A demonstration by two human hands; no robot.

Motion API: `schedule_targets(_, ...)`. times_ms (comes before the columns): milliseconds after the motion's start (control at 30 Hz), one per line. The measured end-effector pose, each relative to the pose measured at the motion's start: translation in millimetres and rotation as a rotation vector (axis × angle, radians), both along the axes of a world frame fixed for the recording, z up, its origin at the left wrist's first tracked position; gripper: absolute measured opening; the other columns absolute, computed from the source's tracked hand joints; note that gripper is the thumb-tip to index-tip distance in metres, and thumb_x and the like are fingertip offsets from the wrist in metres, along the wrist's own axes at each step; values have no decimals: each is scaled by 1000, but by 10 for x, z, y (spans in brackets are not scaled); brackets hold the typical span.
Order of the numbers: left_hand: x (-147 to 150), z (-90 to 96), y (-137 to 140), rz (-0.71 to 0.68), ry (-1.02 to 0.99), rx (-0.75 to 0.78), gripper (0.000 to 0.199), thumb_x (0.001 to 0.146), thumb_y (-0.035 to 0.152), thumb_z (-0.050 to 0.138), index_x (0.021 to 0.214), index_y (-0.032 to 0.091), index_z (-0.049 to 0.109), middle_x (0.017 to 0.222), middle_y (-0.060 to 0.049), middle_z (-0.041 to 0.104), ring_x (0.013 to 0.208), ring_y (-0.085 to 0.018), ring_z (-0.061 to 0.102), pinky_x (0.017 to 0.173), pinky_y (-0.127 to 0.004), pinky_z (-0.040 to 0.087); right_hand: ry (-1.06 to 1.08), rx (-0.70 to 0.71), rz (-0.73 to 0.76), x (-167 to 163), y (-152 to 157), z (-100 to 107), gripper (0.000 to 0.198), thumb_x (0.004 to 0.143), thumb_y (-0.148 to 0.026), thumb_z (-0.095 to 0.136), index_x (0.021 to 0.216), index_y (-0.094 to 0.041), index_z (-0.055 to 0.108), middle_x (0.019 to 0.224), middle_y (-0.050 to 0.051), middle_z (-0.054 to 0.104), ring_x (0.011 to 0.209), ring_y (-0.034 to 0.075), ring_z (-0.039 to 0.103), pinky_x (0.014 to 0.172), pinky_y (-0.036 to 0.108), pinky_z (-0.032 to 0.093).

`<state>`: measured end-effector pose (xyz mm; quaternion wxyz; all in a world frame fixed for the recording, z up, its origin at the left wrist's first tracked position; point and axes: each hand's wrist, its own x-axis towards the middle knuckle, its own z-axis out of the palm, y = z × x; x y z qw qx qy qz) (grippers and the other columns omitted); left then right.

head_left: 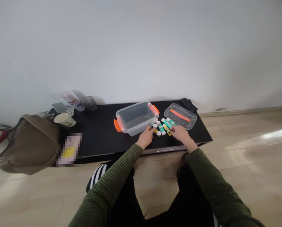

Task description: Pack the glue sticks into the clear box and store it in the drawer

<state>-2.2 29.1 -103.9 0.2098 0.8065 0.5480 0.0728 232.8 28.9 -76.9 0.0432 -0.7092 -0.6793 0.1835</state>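
Several glue sticks, some green and white [160,128] and others yellow and white [166,129], lie in a loose group on the black table. My left hand [146,137] is at the left side of this group, its fingertips closed around a white-capped glue stick [155,125]. On the other side, my right hand [180,133] has its fingers closed on a glue stick at the group's right end; the fingers partly cover it. Just behind my left hand stands a clear plastic box [133,127] with orange latches, its top uncovered. Its clear lid [190,123] with an orange handle lies behind my right hand.
A black object like a keypad [188,104] lies at the table's back right corner. Toward the left are a paper cup [65,120], a spray can [75,102], a dark glass jar [89,103] and a brown bag [34,143]. A wall rises behind the black table [95,138].
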Motion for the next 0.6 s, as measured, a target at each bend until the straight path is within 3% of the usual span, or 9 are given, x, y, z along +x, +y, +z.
schedule_targets(433, 80, 51, 2, 94, 85, -29, 31, 91, 15, 58, 122, 19, 56, 124, -16, 57, 104, -28, 67, 91, -38, 51, -210, 26, -39, -228, -11, -215, 32, 91, -43, 59, 109, -20, 72, 101, 17, 73, 96, 31, 70, 77, 39, 51)
schedule_targets(533, 51, 93, 16, 146, -33, -36, 23, 89, 17, 62, 112, 17, 59, 109, -14, 66, 101, -29, 68, 91, -40, 51, -213, 25, -54, -191, -28, -175, 30, 90, -40, 60, 110, -21, 71, 102, 16, 73, 96, 31, 70, 78, 38, 51)
schedule_targets(600, 26, 108, 37, 184, -224, -67, 18, 88, 20, 64, 105, 17, 60, 96, -9, 69, 93, -26, 69, 88, -39, 53, -195, 35, -77, -144, -57, -110, 31, 90, -41, 59, 110, -20, 70, 102, 16, 73, 96, 31, 70, 78, 38, 50)
